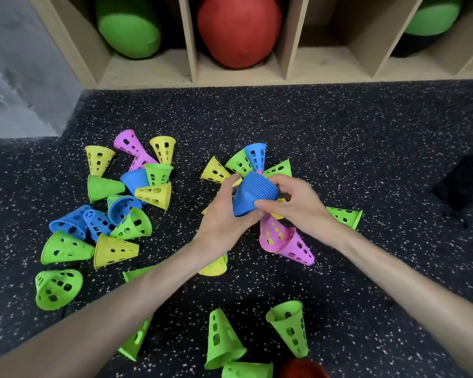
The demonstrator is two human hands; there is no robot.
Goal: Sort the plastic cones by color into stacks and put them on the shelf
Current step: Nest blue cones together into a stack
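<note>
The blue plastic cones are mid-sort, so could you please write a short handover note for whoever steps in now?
Left hand and right hand: both grip the nested stack of blue plastic cones above the speckled black floor.
Done: part of the blue stack.
Left: loose blue cones, plus green, yellow and pink ones, lie scattered; the wooden shelf holds no cones yet.

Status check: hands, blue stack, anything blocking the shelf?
Left hand and right hand both grip the blue stack, held above the floor. Loose cones still scattered. Shelf bay between the balls open, path unobstructed.
</note>
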